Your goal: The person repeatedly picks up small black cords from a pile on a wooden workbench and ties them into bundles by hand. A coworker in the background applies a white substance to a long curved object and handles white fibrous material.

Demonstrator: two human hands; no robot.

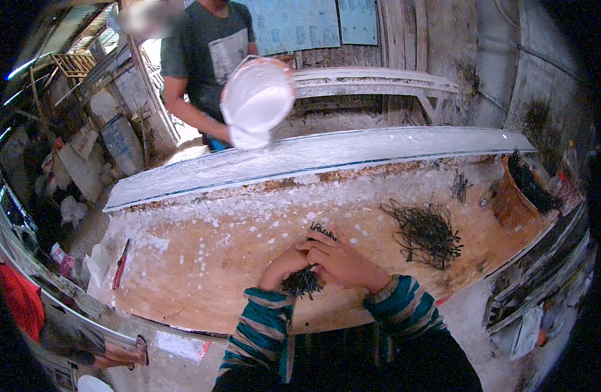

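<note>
My left hand (pixel 288 266) and my right hand (pixel 350 260) meet over the wooden tabletop, fingers closed around a bunch of black cords (pixel 302 283). The cords' frayed ends hang out below my left hand, and a few loops stick out above my fingers. Most of the bunch's middle is hidden by my hands. To the right of them lies a loose, tangled pile of black cords (pixel 426 234). A smaller tuft of the same cords (pixel 460 187) rests farther back.
Across the table, a person (pixel 205 72) tips a white bucket (pixel 258 98) over a long white-coated board (pixel 326 157). A brown container (pixel 511 196) with black cords stands at the right end. A red-handled tool (pixel 120 266) lies left. Another person's legs (pixel 111 353) show lower left.
</note>
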